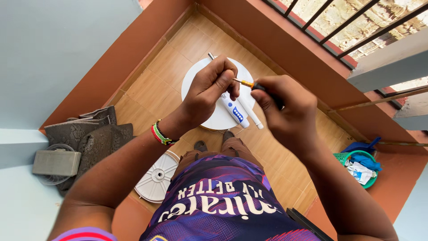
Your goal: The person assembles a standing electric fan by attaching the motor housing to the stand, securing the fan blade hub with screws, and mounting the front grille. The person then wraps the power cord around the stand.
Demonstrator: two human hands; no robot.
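While the right hand [287, 111] grips a black-handled, orange-collared screwdriver [254, 85], its tip meets a small part, hidden from view, pinched in the left hand [209, 87], at twelve o'clock above the round white disc [200, 80]; the fastening step seems in hand, calling for steady alignment.

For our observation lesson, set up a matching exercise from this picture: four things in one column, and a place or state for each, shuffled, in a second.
Things
1. screwdriver
2. beaded bracelet
3. green basket
4. white round disc

Places
A. flat on the tiled floor at the lower left
B. gripped in the right hand, tip toward the left hand
C. on the floor at the right, holding blue and white items
D. around the left wrist

Pairs: 1-B, 2-D, 3-C, 4-A
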